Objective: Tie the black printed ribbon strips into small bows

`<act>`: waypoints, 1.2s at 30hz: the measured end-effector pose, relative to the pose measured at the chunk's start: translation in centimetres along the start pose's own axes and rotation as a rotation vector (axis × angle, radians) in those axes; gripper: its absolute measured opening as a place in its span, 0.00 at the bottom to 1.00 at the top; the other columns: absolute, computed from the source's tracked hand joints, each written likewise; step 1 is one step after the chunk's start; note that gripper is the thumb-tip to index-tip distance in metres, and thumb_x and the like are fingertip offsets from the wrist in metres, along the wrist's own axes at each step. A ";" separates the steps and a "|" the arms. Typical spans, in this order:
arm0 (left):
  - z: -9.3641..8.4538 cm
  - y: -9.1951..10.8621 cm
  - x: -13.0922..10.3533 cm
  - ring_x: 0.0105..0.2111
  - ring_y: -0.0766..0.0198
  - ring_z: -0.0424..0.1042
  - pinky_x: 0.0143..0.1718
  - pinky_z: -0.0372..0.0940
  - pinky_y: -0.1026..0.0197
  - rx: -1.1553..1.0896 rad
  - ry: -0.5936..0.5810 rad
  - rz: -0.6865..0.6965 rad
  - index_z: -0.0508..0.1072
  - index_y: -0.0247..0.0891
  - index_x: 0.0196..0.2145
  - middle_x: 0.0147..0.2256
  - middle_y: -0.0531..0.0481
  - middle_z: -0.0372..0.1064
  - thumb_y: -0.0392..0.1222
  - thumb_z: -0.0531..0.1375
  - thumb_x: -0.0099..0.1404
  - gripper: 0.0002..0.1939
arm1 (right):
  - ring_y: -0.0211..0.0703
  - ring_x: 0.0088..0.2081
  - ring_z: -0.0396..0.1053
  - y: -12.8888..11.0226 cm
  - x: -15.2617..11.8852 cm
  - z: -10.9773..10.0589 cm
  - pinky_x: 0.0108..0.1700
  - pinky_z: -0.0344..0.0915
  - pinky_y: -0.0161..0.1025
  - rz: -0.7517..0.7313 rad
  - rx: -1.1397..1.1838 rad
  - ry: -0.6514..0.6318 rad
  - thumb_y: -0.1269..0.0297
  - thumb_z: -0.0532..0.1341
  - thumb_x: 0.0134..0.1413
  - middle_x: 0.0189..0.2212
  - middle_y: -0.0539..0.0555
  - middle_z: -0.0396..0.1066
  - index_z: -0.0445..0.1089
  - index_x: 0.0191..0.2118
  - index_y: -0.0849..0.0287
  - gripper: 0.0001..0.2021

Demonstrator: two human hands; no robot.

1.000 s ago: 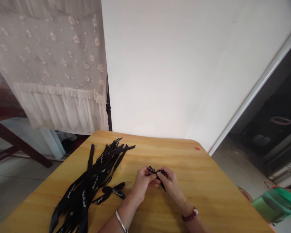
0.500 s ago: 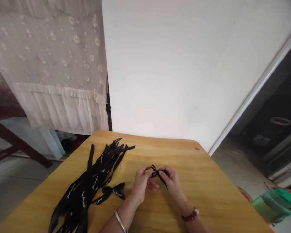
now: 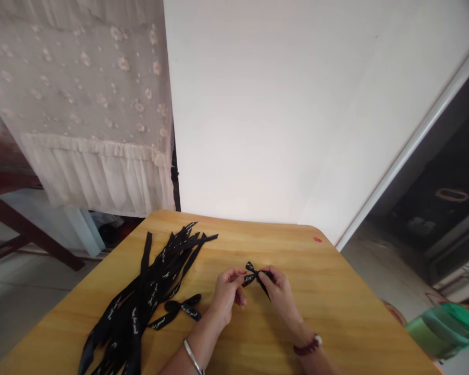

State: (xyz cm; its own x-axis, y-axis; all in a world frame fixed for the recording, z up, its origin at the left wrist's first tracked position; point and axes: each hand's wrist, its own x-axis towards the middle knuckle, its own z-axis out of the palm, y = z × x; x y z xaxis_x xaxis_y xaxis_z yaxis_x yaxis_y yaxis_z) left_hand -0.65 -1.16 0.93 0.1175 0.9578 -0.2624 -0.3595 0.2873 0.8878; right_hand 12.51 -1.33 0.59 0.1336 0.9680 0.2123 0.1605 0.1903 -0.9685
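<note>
Between my hands is a black ribbon bow (image 3: 251,276) with white lettering, raised over the wooden table (image 3: 316,323). My right hand (image 3: 276,285) pinches it near the knot, and a tail hangs below those fingers. My left hand (image 3: 231,286) has thumb and forefinger closed on the bow's lower left end; its other fingers curl beneath. To the left, a finished-looking black bow (image 3: 182,308) lies on the tabletop. Beside that spreads a pile of black printed ribbons (image 3: 152,291).
A small red object (image 3: 317,239) lies near the table's far right corner. A white wall (image 3: 250,114) rises behind the table, with a lace curtain (image 3: 97,104) at left. On the floor at right stands a green bin (image 3: 441,328).
My left fingers have shifted slightly left and down along the bow. Its upper loop now stands free of them and shows more clearly. My right hand keeps its pinch.
</note>
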 end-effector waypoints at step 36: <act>-0.3 0.0 0.4 0.12 0.71 0.65 0.10 0.58 0.72 -0.300 0.015 -0.030 0.64 0.33 0.24 0.15 0.57 0.64 0.30 0.63 0.45 0.09 | 0.41 0.28 0.66 -0.2 -0.4 0.8 0.26 0.60 0.33 0.010 0.033 -0.136 0.69 0.59 0.37 0.25 0.52 0.70 0.68 0.31 0.61 0.09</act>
State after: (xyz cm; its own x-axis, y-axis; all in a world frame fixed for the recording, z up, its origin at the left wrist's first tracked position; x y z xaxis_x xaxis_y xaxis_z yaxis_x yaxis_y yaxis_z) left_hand -0.83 -0.74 0.72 0.1189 0.9483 -0.2942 -0.6135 0.3031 0.7292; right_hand 11.65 -1.67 0.61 0.0012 0.9828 0.1849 0.1269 0.1832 -0.9748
